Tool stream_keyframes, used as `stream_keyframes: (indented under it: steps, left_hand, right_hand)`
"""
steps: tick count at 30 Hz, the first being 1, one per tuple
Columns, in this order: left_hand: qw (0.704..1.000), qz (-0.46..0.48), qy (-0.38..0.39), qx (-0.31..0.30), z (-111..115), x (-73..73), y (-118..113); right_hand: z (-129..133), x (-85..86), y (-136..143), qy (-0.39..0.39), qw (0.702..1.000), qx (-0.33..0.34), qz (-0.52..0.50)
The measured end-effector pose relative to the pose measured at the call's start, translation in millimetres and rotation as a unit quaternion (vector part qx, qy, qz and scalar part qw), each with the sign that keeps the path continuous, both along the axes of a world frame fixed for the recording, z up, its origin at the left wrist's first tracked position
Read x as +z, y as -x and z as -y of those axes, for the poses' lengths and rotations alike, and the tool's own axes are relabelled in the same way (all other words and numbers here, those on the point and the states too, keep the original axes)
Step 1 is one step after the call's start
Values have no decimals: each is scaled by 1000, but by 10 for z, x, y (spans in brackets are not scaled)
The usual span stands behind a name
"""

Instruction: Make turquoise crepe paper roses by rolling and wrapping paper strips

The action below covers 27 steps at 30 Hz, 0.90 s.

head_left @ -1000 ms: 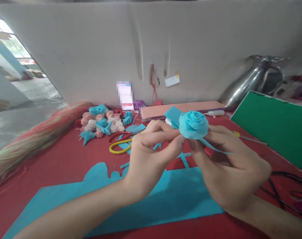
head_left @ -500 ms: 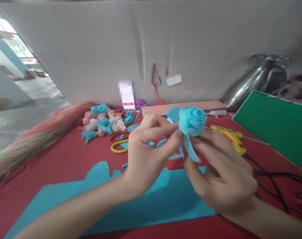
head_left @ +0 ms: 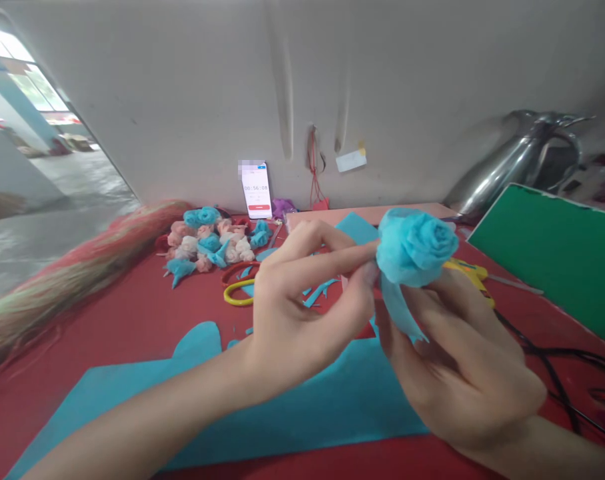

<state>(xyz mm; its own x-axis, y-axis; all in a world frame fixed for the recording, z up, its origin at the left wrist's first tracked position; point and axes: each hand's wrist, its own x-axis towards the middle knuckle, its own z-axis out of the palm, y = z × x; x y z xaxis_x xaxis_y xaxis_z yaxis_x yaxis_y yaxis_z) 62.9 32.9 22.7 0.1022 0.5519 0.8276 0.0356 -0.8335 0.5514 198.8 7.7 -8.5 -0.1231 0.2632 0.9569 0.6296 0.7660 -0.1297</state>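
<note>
A light blue rose of crepe-like paper or fabric is held up in front of me, its layered petals turned toward the right. A narrow blue strip hangs from its base between my hands. My left hand pinches the base from the left with thumb and forefinger. From below and the right, my right hand closes its fingers at the underside of the flower; its fingertips are partly hidden. Beneath both hands a large blue sheet lies on the red tabletop.
Finished small roses in blue, pink and white lie at the back left. Scissors with yellow and red handles sit behind my left hand. A yellow glue gun, green board, metal jug and black cables are rightward. A phone leans at the back.
Both hands have moved slightly right and nearer with the rose. The flower has turned so its face points more to the right. Both hands keep hold at its base.
</note>
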Motion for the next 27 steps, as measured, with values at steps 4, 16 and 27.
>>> stream_keyframes:
  steps: [4, 16, 27]
  left_hand:
    - [999, 0, 29, -28, 54, -12, -5]
    - [975, 34, 166, -141, 206, -66, -75]
    - [986, 18, 147, -79, 154, -49, -69]
  right_hand:
    - [-69, -28, -68, -29, 999, -27, -3]
    - [-72, 77, -167, -41, 994, -99, -28]
    - [-57, 249, -90, 16, 995, 4, -98]
